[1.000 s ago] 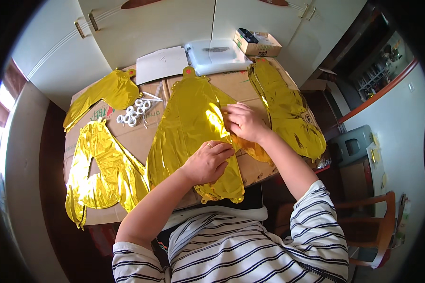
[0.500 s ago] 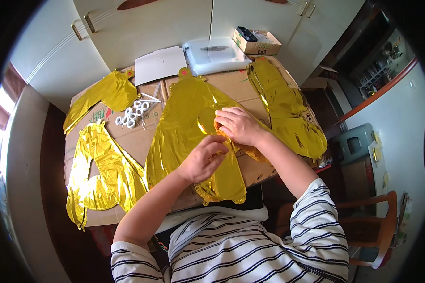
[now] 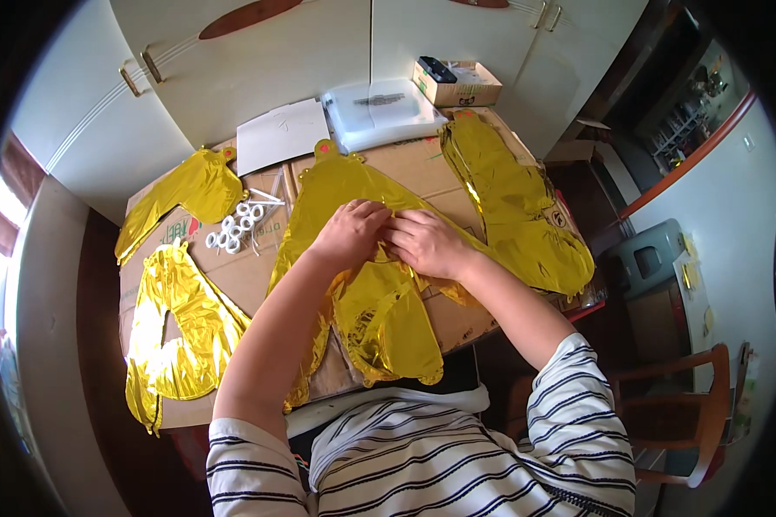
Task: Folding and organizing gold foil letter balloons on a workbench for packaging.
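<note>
A large, deflated gold foil balloon (image 3: 341, 183) lies in the middle of the cardboard-covered table, its lower part creased and folded. My left hand (image 3: 350, 231) grips the foil at its centre, fingers bent and close together. Right beside it, my right hand (image 3: 426, 245) holds the same balloon, with its fingertips nearly meeting those of the left. The foil under both hands is hidden. Below them, a crumpled flap of the balloon reaches the table's near edge.
Other flat gold foil balloons lie at far left (image 3: 190, 185), near left (image 3: 203, 332) and right (image 3: 513, 189). White ribbon rolls (image 3: 234, 231) and straws sit left of centre. White card (image 3: 282, 136), a clear plastic pack (image 3: 379, 116) and a small box (image 3: 461, 90) line the back.
My left hand has moved up and forward from above the foil to grip it beside my right hand. The balloon's lower part has shifted and bunched. The view has tilted slightly.
</note>
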{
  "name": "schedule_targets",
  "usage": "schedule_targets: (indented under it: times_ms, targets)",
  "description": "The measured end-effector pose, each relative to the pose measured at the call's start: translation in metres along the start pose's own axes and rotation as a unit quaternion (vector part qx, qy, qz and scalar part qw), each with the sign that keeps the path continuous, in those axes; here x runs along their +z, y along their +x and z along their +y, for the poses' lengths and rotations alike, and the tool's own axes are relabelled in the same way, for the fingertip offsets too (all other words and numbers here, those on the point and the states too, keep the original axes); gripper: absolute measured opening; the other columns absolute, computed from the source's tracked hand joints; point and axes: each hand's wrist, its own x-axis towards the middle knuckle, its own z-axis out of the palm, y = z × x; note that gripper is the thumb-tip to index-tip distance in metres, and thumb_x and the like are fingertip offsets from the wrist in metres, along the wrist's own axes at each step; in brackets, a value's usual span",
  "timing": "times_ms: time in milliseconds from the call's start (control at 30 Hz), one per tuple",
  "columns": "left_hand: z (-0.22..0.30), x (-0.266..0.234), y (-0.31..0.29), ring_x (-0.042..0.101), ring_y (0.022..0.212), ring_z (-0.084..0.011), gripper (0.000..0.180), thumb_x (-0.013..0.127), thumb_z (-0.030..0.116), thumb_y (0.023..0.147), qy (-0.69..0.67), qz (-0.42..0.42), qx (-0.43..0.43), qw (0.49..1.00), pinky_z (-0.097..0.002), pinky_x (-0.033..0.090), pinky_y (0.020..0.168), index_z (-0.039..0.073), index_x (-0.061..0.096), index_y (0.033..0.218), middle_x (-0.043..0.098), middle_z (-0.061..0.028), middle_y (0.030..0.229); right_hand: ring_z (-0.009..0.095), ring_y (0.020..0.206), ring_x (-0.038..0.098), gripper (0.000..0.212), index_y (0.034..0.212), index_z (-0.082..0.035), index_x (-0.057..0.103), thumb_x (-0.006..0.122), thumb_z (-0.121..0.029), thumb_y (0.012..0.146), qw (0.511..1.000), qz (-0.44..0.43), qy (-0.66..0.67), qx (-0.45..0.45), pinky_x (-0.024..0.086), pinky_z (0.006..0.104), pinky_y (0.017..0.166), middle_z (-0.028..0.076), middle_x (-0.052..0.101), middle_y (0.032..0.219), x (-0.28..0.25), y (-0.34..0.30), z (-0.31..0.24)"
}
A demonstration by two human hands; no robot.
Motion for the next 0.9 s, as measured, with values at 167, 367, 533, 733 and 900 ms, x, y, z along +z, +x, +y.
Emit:
schedule_targets:
  times_ms: [167, 367, 533, 733, 900]
  targets:
    - [-0.001, 0.001, 0.001, 0.064, 0.111, -0.0346, 0.037, 0.068, 0.003, 0.083, -0.009, 0.016, 0.017, 1.0, -0.0441, 0.051, 0.097, 0.002, 0.067, 0.119, 0.068, -0.0142, 0.119, 0.027, 0.116, 0.061, 0.026, 0.113, -0.006, 0.072, 0.07, -0.02, 0.091, 1.0, 0.002, 0.018, 0.012, 0.048, 0.0391, 0.104, 0.008, 0.071, 0.116, -0.007, -0.005, -0.002]
    - [-0.004, 0.005, 0.001, 0.064, 0.109, -0.0345, 0.029, 0.067, 0.003, 0.086, -0.032, 0.035, 0.027, 0.998, -0.0437, 0.052, 0.095, 0.001, 0.07, 0.115, 0.068, -0.014, 0.119, 0.029, 0.121, 0.06, 0.025, 0.11, -0.004, 0.072, 0.07, -0.019, 0.089, 0.998, 0.026, 0.049, 0.023, 0.046, 0.0408, 0.106, 0.01, 0.069, 0.123, -0.008, -0.022, 0.002]
    - [-0.004, 0.005, -0.001, 0.062, 0.113, -0.0315, 0.029, 0.067, 0.008, 0.087, -0.031, 0.022, 0.008, 0.999, -0.0414, 0.05, 0.099, 0.003, 0.07, 0.116, 0.068, -0.0102, 0.121, 0.028, 0.115, 0.062, 0.024, 0.107, -0.003, 0.072, 0.068, -0.016, 0.087, 0.999, 0.021, -0.006, -0.031, 0.046, 0.0412, 0.104, 0.01, 0.07, 0.117, -0.023, -0.017, -0.006]
    - [-0.005, 0.004, -0.001, 0.062, 0.113, -0.0323, 0.03, 0.066, 0.007, 0.088, -0.035, 0.022, 0.012, 0.999, -0.0424, 0.05, 0.098, 0.003, 0.07, 0.117, 0.068, -0.0114, 0.122, 0.028, 0.112, 0.063, 0.024, 0.106, -0.003, 0.072, 0.065, -0.01, 0.084, 0.998, -0.009, 0.0, -0.057, 0.047, 0.0414, 0.101, 0.01, 0.07, 0.115, -0.031, -0.023, -0.009]
    - [-0.004, 0.005, -0.002, 0.061, 0.115, -0.0312, 0.029, 0.065, 0.008, 0.089, -0.033, 0.019, -0.002, 0.999, -0.0415, 0.05, 0.1, 0.004, 0.07, 0.118, 0.068, -0.0103, 0.122, 0.029, 0.111, 0.065, 0.025, 0.104, -0.003, 0.074, 0.068, -0.009, 0.081, 0.997, -0.025, 0.031, -0.065, 0.048, 0.0436, 0.1, 0.011, 0.071, 0.114, -0.036, -0.026, -0.009]
